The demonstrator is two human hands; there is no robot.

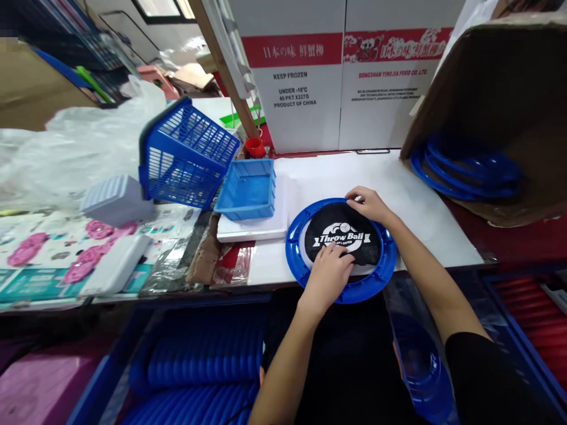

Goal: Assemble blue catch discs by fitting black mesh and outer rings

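A round blue plastic ring [293, 264] lies at the front edge of the white worktop, overhanging it slightly. Inside the ring is black mesh fabric [371, 251] printed with a white "Throw Ball" logo; a white strip shows along its left side. My left hand [331, 273] rests on the lower part of the fabric, its fingers spread and a little bent. At the far right of the rim, my right hand [370, 205] has its fingers curled, with thumb and fingertips pinching the edge of the fabric beside the ring.
Several blue rings [465, 177] lie in an open cardboard box [500, 71] at the right. A light-blue tray [248, 190] and a tilted blue basket [186, 156] stand left. White cartons [301, 130] rise behind. Ribbed blue stacks [208, 360] fill a container below the worktop.
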